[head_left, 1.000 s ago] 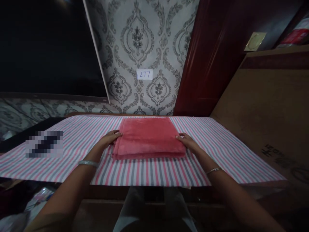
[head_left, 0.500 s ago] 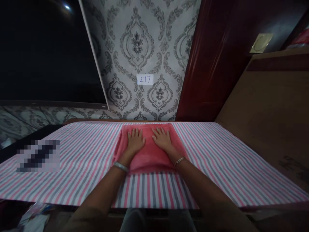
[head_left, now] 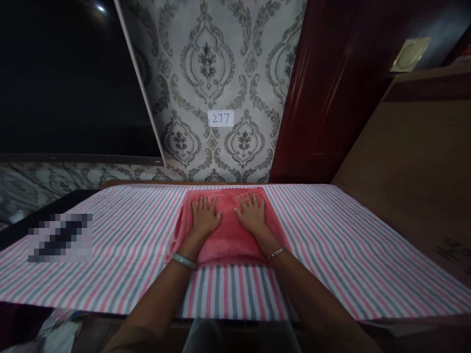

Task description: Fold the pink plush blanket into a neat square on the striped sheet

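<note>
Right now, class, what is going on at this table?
A person presses both hands flat on a folded pink towel. The left hand and right hand lie side by side, palms down, fingers spread. The towel lies on a striped cloth covering the table, near the far edge. A paper label reading 277 is on the wall behind.

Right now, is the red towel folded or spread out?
Folded. The red towel lies as a compact rectangle on the striped cloth, with both hands, left hand and right hand, flat on top.

Both hands, left hand (head_left: 205, 216) and right hand (head_left: 252, 215), from towel (head_left: 228, 235) sides to top.
</note>
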A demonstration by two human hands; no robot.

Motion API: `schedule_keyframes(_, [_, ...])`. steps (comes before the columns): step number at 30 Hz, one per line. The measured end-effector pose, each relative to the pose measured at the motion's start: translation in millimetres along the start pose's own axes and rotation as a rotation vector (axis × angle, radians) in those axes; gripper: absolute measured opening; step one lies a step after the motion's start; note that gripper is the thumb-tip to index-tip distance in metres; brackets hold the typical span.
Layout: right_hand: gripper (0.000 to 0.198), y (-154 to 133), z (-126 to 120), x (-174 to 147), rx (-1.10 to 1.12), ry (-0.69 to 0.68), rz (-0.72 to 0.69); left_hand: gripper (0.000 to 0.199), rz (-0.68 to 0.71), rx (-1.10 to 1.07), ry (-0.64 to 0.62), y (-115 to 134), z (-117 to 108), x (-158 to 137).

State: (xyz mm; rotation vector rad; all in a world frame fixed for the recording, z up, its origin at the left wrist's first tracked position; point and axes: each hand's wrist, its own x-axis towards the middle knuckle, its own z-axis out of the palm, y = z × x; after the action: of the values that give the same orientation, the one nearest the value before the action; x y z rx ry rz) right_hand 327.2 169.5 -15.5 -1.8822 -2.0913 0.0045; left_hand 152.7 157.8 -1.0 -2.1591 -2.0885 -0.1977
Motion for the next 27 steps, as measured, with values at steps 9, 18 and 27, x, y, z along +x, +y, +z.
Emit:
schedule_keyframes(9, [0.062,8.4,0.5,2.1,0.056,-0.093,0.037,0.072,-0.004,-0.002,-0.083,-39.4,-5.7,-9.5])
schedule_keyframes(18, [0.051,-2.4,-37.5,27.5,0.117,-0.18,-0.189,0.057,0.357,-0.204,0.012,-20.1,-41.6,-53.0])
schedule_keyframes(27, [0.055,-5.0,2.9,38.1,0.074,-0.297,-0.408,0.069,0.505,-0.186,0.128,2.6,19.5,-117.2])
